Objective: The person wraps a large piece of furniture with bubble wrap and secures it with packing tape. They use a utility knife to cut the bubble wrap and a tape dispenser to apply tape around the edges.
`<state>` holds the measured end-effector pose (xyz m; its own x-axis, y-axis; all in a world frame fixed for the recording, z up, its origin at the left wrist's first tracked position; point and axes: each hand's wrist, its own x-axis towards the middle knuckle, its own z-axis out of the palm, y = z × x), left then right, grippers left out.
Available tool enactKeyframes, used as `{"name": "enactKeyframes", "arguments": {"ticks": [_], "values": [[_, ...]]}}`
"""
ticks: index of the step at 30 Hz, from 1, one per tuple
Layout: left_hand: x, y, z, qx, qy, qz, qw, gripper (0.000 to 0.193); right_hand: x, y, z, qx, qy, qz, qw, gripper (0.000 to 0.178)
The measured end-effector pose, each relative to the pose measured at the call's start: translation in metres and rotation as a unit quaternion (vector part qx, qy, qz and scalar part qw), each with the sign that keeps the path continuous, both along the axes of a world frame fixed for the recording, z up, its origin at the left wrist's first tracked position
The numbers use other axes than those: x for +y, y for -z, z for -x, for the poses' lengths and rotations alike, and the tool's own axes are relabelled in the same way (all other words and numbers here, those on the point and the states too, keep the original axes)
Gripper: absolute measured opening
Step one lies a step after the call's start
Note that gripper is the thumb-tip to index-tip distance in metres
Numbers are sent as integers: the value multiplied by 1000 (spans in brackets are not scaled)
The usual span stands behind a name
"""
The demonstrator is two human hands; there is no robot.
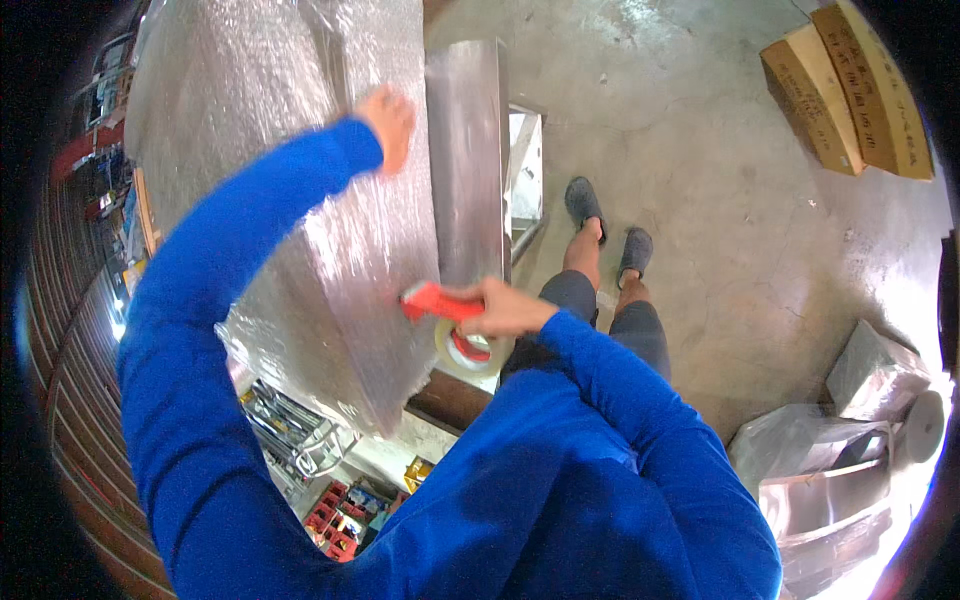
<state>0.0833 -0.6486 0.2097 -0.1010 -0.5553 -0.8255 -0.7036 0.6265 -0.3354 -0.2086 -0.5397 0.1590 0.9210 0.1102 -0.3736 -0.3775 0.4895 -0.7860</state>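
Observation:
My left hand [388,128] rests on a large bundle covered in clear bubble wrap [260,90], near its right edge. Its fingers look spread rather than closed, with nothing seen in them. Wrapped round the handle of a red tape dispenser [440,303] is my right hand [508,310]. A roll of clear tape [478,348] sits on the dispenser, just below that hand. The dispenser's front end lies over the near right part of the bubble wrap; whether it touches is hard to tell.
A bare metal tabletop strip [468,160] runs along the bundle's right side. Cardboard boxes [845,95] stand on the floor [700,150] at far right. Plastic-wrapped goods [820,460] are stacked at near right. Red bins [335,515] with small items lie at near left.

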Motion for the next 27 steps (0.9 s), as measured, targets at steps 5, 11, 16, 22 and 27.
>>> {"name": "enactKeyframes", "arguments": {"ticks": [5,11,16,22,27], "values": [[217,-32,91,37,-26,-176,983,56,92,16,34,-73,-52,-3,996,61],[323,-42,125,-10,19,-190,981,61,51,-26,-25,-130,-273,224,926,50],[333,-29,112,-15,-50,-202,978,58,62,-56,-52,-182,-283,365,868,52],[291,-56,136,107,-74,-160,978,46,49,17,-12,-107,-223,158,956,50],[273,-52,144,41,-126,-216,967,43,60,-14,4,-136,-197,153,959,47]]}}
